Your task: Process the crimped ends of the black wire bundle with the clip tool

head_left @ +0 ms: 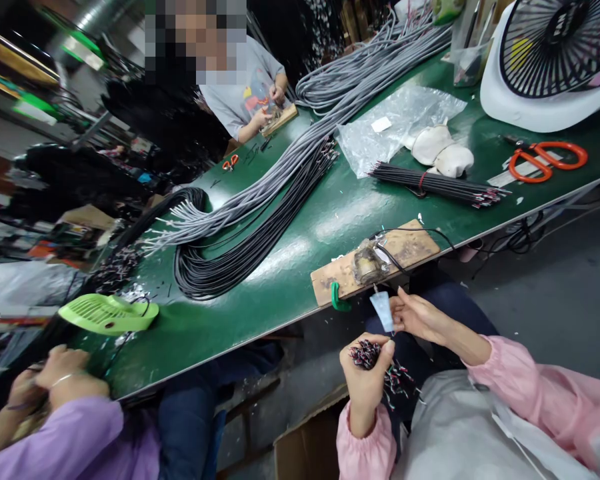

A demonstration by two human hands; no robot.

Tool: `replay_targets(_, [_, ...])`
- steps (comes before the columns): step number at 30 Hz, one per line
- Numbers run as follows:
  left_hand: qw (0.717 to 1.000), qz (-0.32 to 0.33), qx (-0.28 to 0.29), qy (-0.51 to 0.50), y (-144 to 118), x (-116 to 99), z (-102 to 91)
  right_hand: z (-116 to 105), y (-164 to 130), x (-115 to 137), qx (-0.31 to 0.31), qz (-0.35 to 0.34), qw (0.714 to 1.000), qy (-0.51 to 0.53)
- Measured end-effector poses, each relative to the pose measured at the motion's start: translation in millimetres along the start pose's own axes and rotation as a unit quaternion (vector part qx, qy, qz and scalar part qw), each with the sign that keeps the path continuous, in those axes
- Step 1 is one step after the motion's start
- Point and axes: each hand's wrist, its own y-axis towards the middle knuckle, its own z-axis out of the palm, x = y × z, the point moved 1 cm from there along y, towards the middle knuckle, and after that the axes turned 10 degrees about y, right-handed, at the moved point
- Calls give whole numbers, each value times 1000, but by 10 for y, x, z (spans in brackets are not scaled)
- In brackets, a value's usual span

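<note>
My left hand (365, 373) is closed around a bundle of thin wires (367, 353) with red, white and dark ends, held over my lap below the table edge. My right hand (420, 317) pinches a small pale blue tag-like piece (383, 310) just under the table's front edge. Right above both hands a wooden board (415, 247) carries a small metal fixture (369, 263) with a black cord running from it. A green clamp (336, 297) holds the board to the green table (260, 300).
Long grey cables (290, 170) and black cables (240, 257) lie across the table. Further right are a tied black wire bundle (435, 185), plastic bag (395, 123), orange scissors (547, 160) and white fan (550, 60). A person in purple sleeves (55, 427) works at left, another sits far across. Cardboard box (305, 447) below.
</note>
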Motion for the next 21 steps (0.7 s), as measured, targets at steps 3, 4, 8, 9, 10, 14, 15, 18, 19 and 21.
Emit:
replay_targets(3, [1000, 2, 24, 0, -37, -10, -11, -88, -133, 50, -23, -49, 990, -133])
replay_targets(4, [1000, -5, 29, -3, -54, 3, -7, -90, -185, 70, -37, -70, 978, -192])
replay_targets(8, [996, -87, 1, -17, -129, 113, 52, 71, -372, 130, -51, -145, 906, -394])
replay_targets(9, [995, -101, -3, -16, -144, 134, 74, 143, -404, 136, -35, -162, 886, -434])
replay_targets(10, [994, -106, 1, -15, -153, 147, 98, 218, -430, 139, -13, -180, 864, -469])
replay_targets(14, [996, -72, 39, -21, -158, 135, 163, 428, -472, 129, 44, -222, 804, -550])
replay_targets(15, [997, -68, 40, -21, -161, 131, 166, 438, -472, 125, 36, -228, 797, -559])
replay_targets(18, [994, -105, 7, -28, -194, 147, 151, 389, -471, 112, 3, -234, 784, -575])
replay_targets(19, [991, -129, -8, -33, -211, 162, 144, 361, -472, 108, -5, -234, 783, -577])
replay_targets(21, [985, -166, -35, -42, -245, 198, 133, 318, -478, 101, -12, -234, 788, -569])
